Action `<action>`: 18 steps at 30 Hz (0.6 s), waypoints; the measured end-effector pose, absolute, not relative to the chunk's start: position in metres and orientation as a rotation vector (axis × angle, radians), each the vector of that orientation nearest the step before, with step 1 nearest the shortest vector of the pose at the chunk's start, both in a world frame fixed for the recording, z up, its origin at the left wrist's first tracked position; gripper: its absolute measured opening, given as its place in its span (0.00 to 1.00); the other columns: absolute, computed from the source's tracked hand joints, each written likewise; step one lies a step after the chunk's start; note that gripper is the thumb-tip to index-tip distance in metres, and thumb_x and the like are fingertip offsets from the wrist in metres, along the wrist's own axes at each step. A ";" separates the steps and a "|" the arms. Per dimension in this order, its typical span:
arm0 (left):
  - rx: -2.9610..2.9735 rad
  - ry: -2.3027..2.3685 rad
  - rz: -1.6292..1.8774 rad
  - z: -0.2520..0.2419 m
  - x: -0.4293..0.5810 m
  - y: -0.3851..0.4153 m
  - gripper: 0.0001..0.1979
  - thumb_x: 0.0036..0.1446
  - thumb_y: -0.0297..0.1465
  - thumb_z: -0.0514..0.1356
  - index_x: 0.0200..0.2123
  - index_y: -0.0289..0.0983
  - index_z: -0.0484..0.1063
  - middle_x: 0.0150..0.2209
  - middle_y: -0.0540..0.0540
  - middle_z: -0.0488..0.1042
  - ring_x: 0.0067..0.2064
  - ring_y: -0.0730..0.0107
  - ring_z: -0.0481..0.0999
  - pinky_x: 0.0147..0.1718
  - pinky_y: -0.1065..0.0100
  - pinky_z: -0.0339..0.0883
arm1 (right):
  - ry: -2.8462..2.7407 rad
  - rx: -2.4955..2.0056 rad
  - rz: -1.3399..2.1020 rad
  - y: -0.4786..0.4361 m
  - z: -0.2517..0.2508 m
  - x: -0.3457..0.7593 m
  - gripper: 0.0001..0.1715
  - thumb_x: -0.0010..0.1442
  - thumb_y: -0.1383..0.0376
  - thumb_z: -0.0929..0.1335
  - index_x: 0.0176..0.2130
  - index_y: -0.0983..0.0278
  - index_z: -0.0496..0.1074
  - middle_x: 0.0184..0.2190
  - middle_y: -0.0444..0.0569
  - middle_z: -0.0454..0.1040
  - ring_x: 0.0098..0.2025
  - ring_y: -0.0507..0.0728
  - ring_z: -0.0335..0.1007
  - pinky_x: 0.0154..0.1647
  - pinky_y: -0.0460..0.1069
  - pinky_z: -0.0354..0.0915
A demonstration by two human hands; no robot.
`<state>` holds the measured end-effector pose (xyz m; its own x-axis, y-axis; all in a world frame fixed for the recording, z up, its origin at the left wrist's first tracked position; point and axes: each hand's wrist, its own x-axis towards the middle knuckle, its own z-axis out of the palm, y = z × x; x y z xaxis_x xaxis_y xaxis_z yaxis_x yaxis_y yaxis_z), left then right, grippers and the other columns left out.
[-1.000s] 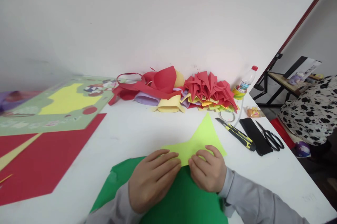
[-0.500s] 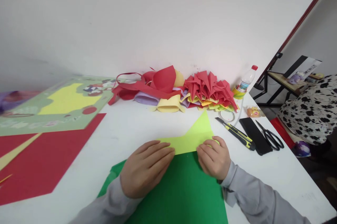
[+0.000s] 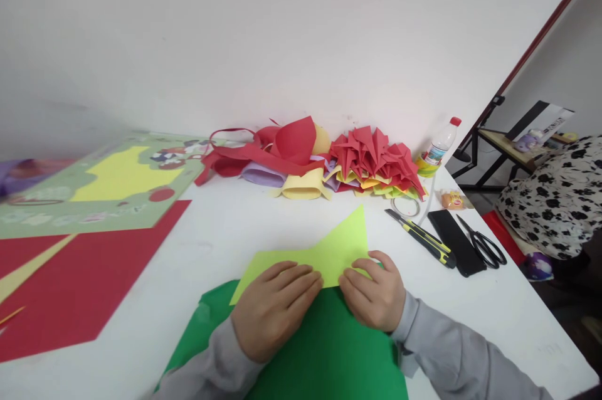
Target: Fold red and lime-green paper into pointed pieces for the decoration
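A bright yellow-green sheet of folded paper [image 3: 324, 256] lies across the far edge of a green sheet [image 3: 324, 350]. One pointed corner of it sticks up at the right, away from me. My left hand [image 3: 279, 309] is closed on its near edge, fingers together and the thumb hidden underneath. To the right, my right hand [image 3: 374, 290] pinches the same near edge with curled fingers. A short stretch of paper shows between the two hands. The paper under the fingers is hidden.
Behind stand red folded-paper shapes [image 3: 360, 152] and curled red paper [image 3: 294, 143]. At right lie a utility knife [image 3: 426, 240], a black flat object [image 3: 456, 243], scissors [image 3: 484, 246], a tape roll [image 3: 405, 206] and a bottle [image 3: 442, 143]. Red sheets [image 3: 94, 287] and a patterned board [image 3: 122, 212] are left.
Both hands and the yellow-green paper have come slightly closer to me. My hands are nearer each other, and more of the paper's left end now shows beyond my left hand.
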<state>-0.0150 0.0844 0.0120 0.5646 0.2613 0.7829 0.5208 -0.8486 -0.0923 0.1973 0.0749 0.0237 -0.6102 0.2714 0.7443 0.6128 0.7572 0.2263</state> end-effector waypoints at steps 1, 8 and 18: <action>-2.484 -0.647 -1.179 0.009 -0.017 0.085 0.13 0.62 0.22 0.49 0.40 0.35 0.73 0.34 0.45 0.80 0.38 0.67 0.77 0.42 0.62 0.67 | -2.230 -0.664 -0.612 0.076 0.024 0.199 0.07 0.61 0.72 0.65 0.34 0.66 0.73 0.28 0.46 0.76 0.36 0.54 0.70 0.45 0.55 0.62; -2.451 -0.688 -1.108 0.008 -0.033 0.096 0.13 0.61 0.22 0.50 0.41 0.37 0.72 0.35 0.46 0.81 0.37 0.65 0.79 0.40 0.61 0.69 | -2.191 -0.743 -0.625 0.082 0.029 0.214 0.06 0.60 0.72 0.65 0.36 0.66 0.72 0.28 0.46 0.76 0.36 0.55 0.70 0.46 0.56 0.61; -2.394 -0.686 -1.075 0.011 -0.041 0.103 0.11 0.62 0.22 0.50 0.39 0.36 0.72 0.33 0.46 0.81 0.35 0.64 0.79 0.37 0.61 0.70 | -2.123 -0.842 -0.549 0.093 0.026 0.226 0.08 0.57 0.73 0.64 0.35 0.65 0.72 0.26 0.47 0.76 0.35 0.55 0.69 0.43 0.55 0.61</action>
